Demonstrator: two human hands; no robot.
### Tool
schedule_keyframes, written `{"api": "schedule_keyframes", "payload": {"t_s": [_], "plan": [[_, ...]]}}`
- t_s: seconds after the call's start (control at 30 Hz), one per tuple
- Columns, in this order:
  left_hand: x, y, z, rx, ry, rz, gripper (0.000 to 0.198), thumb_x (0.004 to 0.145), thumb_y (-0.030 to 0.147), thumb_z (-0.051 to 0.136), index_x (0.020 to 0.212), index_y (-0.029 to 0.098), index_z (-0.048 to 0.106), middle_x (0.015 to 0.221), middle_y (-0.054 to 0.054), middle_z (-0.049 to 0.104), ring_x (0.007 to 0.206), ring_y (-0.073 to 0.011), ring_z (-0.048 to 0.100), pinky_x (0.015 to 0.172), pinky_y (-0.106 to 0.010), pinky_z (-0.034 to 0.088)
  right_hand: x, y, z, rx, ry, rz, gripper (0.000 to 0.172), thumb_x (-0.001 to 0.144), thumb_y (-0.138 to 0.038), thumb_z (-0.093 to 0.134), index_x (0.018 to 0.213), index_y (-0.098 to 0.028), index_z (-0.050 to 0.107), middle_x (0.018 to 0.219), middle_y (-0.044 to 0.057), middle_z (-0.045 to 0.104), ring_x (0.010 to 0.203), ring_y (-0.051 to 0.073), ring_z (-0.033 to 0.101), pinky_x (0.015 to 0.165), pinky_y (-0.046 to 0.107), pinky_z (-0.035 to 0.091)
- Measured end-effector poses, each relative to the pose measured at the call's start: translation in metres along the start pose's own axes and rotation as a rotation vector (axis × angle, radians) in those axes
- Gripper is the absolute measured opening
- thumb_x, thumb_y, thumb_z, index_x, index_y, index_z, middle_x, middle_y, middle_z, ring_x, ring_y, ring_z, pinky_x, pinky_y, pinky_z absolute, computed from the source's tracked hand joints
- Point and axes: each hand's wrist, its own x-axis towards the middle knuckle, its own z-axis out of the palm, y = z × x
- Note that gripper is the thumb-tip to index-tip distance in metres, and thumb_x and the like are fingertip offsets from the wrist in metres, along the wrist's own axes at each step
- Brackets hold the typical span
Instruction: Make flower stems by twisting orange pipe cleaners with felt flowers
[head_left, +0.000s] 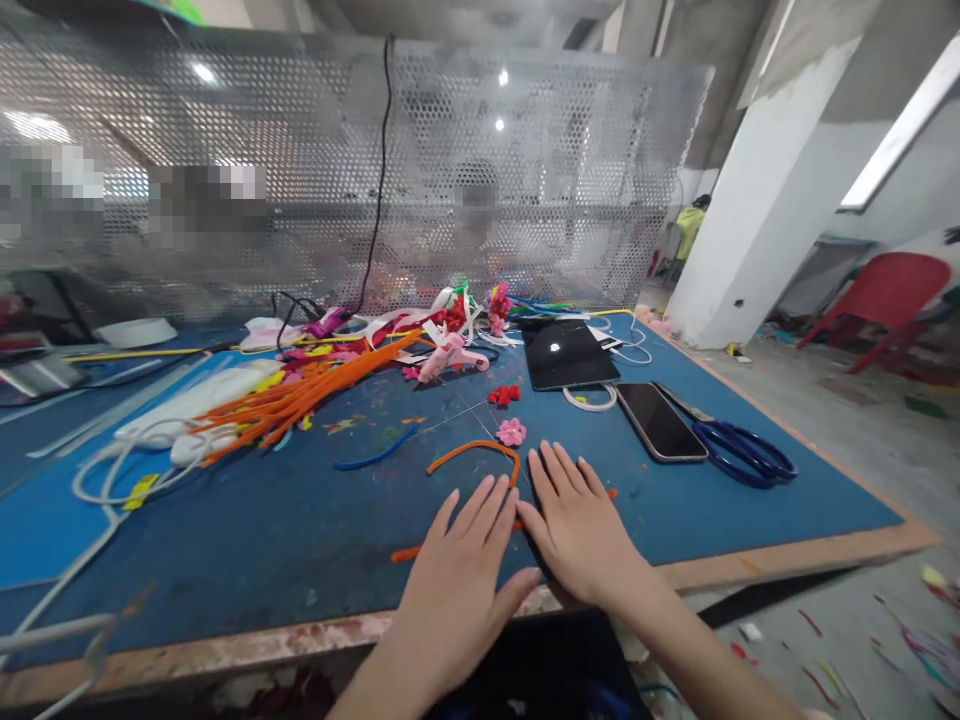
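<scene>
My left hand [459, 575] lies flat on the blue table mat [300, 530] near the front edge, fingers stretched out. My right hand [577, 525] lies flat beside it, fingers spread, thumb touching the left hand's fingertips. Both hands hold nothing. An orange pipe cleaner [476, 452] curves just beyond the fingertips, and part of another orange piece [406, 553] shows by the left hand. A small pink flower [511, 432] and a red flower [504, 395] lie a little farther back.
A bundle of orange pipe cleaners [300, 400], a pink glue gun [450, 357], a tablet [566, 352], a phone [660, 420] and blue scissors [742, 450] lie on the mat. A perforated metal screen [450, 180] stands behind. White cables [97, 480] trail at left. A red chair [885, 295] stands at right.
</scene>
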Motion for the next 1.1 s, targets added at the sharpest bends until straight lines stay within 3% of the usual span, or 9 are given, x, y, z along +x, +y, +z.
{"api": "schedule_keyframes", "payload": {"t_s": [0.13, 0.27, 0.57, 0.73, 0.87, 0.97, 1.1], "plan": [[0.005, -0.025, -0.014, -0.119, -0.154, 0.182, 0.069, 0.085, 0.06, 0.033, 0.14, 0.019, 0.025, 0.146, -0.007, 0.023, 0.134, -0.0232, 0.024, 0.109, -0.04, 0.023, 0.003, 0.005, -0.004, 0.018, -0.046, -0.102, 0.057, 0.093, -0.043, 0.022, 0.139, -0.01, 0.028, 0.145, 0.009, 0.023, 0.135, 0.024, 0.02, 0.108, 0.047, 0.019], [0.007, -0.035, -0.02, -0.179, -0.254, 0.263, 0.076, 0.083, 0.063, 0.032, 0.142, 0.019, 0.015, 0.148, -0.008, 0.015, 0.136, -0.0232, 0.017, 0.11, -0.04, 0.021, 0.003, 0.012, -0.008, 0.036, -0.087, -0.222, 0.056, 0.093, -0.042, 0.022, 0.139, -0.012, 0.029, 0.145, 0.009, 0.023, 0.135, 0.023, 0.018, 0.108, 0.047, 0.018], [0.0, -0.029, -0.013, -0.213, -0.215, 0.098, 0.076, 0.082, 0.063, 0.035, 0.141, 0.017, 0.021, 0.147, -0.011, 0.019, 0.134, -0.0275, 0.021, 0.108, -0.044, 0.026, 0.002, 0.015, 0.0, 0.058, -0.043, -0.213, 0.062, 0.091, -0.05, 0.023, 0.139, -0.01, 0.029, 0.145, 0.01, 0.024, 0.135, 0.024, 0.02, 0.11, 0.045, 0.018], [0.0, -0.037, -0.023, -0.306, -0.286, 0.139, 0.078, 0.08, 0.063, 0.039, 0.142, 0.019, 0.018, 0.148, -0.01, 0.015, 0.135, -0.0281, 0.017, 0.108, -0.047, 0.022, 0.001, 0.02, -0.004, 0.11, -0.084, -0.262, 0.065, 0.089, -0.055, 0.026, 0.139, -0.014, 0.029, 0.145, 0.009, 0.024, 0.135, 0.024, 0.018, 0.11, 0.045, 0.017], [0.002, -0.046, -0.034, -0.455, -0.381, 0.08, 0.071, 0.085, 0.058, 0.035, 0.142, 0.021, 0.013, 0.148, -0.006, 0.015, 0.135, -0.0232, 0.017, 0.109, -0.043, 0.023, 0.003, 0.024, -0.018, 0.144, -0.189, -0.342, 0.068, 0.089, -0.056, 0.026, 0.141, -0.014, 0.023, 0.146, 0.01, 0.022, 0.135, 0.025, 0.015, 0.109, 0.045, 0.018], [0.011, -0.048, -0.038, -0.512, -0.279, -0.051, 0.058, 0.091, 0.05, 0.026, 0.141, 0.021, 0.02, 0.148, -0.004, 0.019, 0.135, -0.019, 0.02, 0.109, -0.038, 0.024, 0.012, 0.017, -0.029, 0.117, -0.132, -0.262, 0.064, 0.091, -0.052, 0.022, 0.141, -0.013, 0.022, 0.147, 0.013, 0.018, 0.136, 0.026, 0.013, 0.108, 0.048, 0.018], [0.035, -0.041, -0.026, -0.394, 0.049, -0.09, 0.049, 0.093, 0.04, 0.025, 0.138, 0.02, 0.028, 0.148, -0.004, 0.02, 0.137, -0.019, 0.012, 0.111, -0.04, 0.02, 0.032, 0.0, -0.026, 0.023, 0.173, -0.171, 0.056, 0.093, -0.041, 0.025, 0.142, -0.016, 0.019, 0.149, 0.009, 0.011, 0.137, 0.025, 0.004, 0.109, 0.048, 0.014]]}}
